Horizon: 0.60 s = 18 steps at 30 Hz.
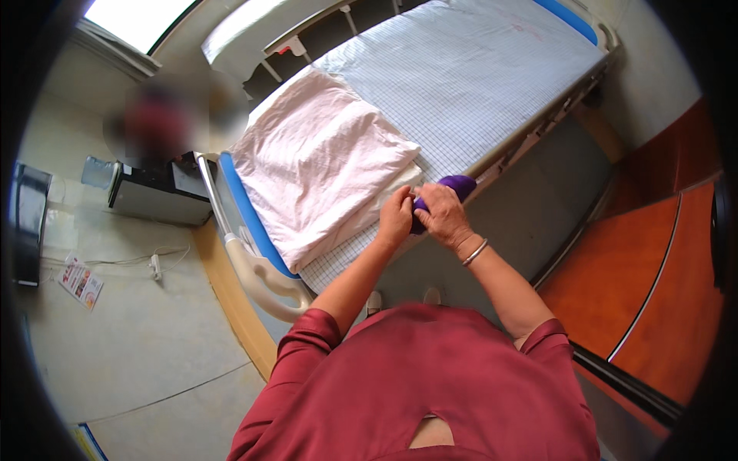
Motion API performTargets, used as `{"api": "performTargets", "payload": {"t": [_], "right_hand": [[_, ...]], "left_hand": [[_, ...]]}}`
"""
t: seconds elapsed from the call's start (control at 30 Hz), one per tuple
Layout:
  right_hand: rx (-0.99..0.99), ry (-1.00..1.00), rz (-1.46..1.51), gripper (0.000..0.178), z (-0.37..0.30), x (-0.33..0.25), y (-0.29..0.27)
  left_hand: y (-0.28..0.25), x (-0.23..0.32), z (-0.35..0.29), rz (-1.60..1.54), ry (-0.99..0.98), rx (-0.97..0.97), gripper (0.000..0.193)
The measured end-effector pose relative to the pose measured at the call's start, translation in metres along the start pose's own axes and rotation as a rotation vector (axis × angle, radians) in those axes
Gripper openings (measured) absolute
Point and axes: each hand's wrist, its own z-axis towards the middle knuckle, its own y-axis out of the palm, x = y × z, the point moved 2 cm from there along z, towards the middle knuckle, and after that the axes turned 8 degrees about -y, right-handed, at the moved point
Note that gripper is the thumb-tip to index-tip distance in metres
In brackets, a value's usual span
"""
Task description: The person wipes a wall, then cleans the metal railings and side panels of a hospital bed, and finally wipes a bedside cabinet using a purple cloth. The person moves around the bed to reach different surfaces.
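My left hand (pixel 396 215) and my right hand (pixel 446 217) meet over the near edge of the bed, both with bent, closed fingers. Between and behind them shows a bunched purple thing (pixel 459 184), soft-looking; its kind I cannot make out. My right fingers are wrapped over it, and my left fingers pinch beside it, though what exactly they hold is hidden. A silver bangle (pixel 475 252) circles my right wrist. Just past my left hand lies a folded pale pink quilt (pixel 323 165) on the checked bed sheet (pixel 461 84).
A bed end with a blue panel and cream rail (pixel 265 280) stands at the left. Beyond it is a dark cabinet (pixel 157 196) with a water jug. Orange-brown wooden doors (pixel 623 269) stand at the right. A blurred patch covers the upper left.
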Motion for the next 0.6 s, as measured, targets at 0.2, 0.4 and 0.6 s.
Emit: {"api": "performTargets", "payload": {"t": [0.2,0.4,0.6], "right_hand": [[-0.098,-0.111,-0.193,0.036,0.000,0.007,0.008],[-0.041,0.023,-0.366,0.024,0.002,0.075,-0.013],[-0.018,0.426,-0.565,0.040,0.019,0.164,-0.053]], "left_hand": [[-0.018,-0.016,-0.032,-0.002,-0.217,-0.050,0.023],[-0.074,-0.068,-0.080,0.006,-0.242,0.114,0.024],[-0.157,-0.064,-0.122,0.353,-0.167,0.395,0.019]]}}
